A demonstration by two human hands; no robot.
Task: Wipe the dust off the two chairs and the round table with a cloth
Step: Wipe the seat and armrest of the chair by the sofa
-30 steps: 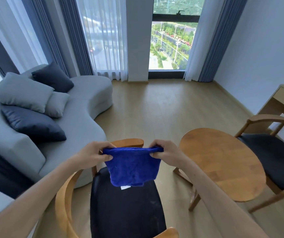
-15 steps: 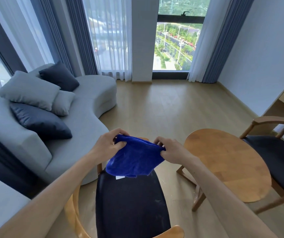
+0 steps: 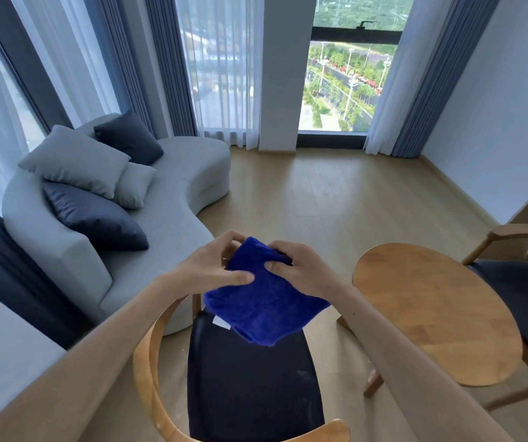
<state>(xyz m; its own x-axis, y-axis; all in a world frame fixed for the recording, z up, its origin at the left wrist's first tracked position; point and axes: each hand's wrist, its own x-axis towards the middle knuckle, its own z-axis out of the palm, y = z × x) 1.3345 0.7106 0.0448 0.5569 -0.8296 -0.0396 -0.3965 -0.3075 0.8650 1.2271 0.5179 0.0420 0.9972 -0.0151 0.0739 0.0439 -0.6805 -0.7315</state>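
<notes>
Wooden floor is left bare beyond the near chair; a blue cloth is gripped above its seat by left hand and right hand, fingers curled.

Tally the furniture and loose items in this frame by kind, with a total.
Chairs: 2, the near chair and the far chair
Round table: 1
Sofa: 1
Cushions: 4, two grey and two dark
Blue cloth: 1, gripped by the left hand and right hand
Total: 9
</notes>
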